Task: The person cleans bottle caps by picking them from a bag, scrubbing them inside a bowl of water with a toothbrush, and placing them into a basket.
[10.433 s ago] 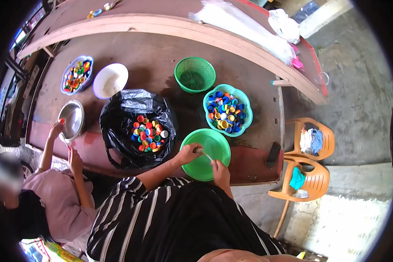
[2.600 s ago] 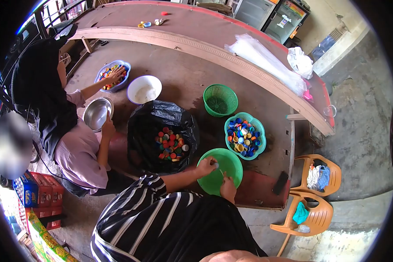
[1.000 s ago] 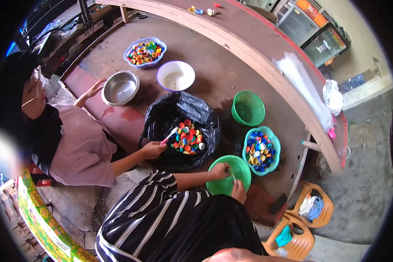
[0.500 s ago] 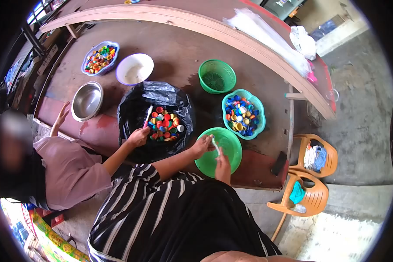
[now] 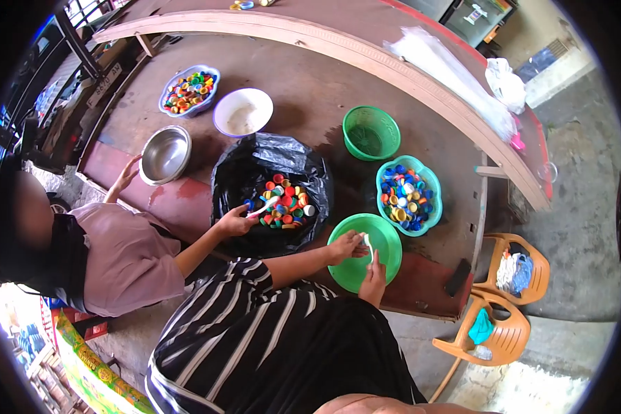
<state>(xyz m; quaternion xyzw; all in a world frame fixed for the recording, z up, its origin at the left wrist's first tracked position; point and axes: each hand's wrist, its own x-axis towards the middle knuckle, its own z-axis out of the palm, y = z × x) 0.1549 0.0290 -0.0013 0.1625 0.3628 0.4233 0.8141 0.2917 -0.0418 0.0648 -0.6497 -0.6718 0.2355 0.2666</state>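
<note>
Over the bright green basin [image 5: 386, 231], my right hand [image 5: 374, 279] grips a slim white toothbrush [image 5: 371, 250] pointing up toward my left hand. My left hand [image 5: 347, 247] has its fingers pinched by the brush's head; whatever small item they hold is hidden. Left of the basin, a black plastic bag [image 5: 269, 148] stands open with many coloured bottle caps [image 5: 286, 200] in it. A scalloped turquoise basket [image 5: 431, 183] beyond the basin holds more caps, many of them blue.
At left, a co-worker's hand [image 5: 236, 222] holds a pink-and-white brush [image 5: 263, 207] over the bag; their other hand [image 5: 125, 174] is at a steel bowl [image 5: 165, 155]. Nearby are a white bowl [image 5: 243, 112], a green basket [image 5: 371, 132], a lilac basket of caps [image 5: 190, 91] and chairs [image 5: 510, 269].
The whole view has shifted, so things appear farther right and lower. The co-worker's far hand has reached the steel bowl, and their brush has tipped rightward over the caps. My hands stay above the basin.
</note>
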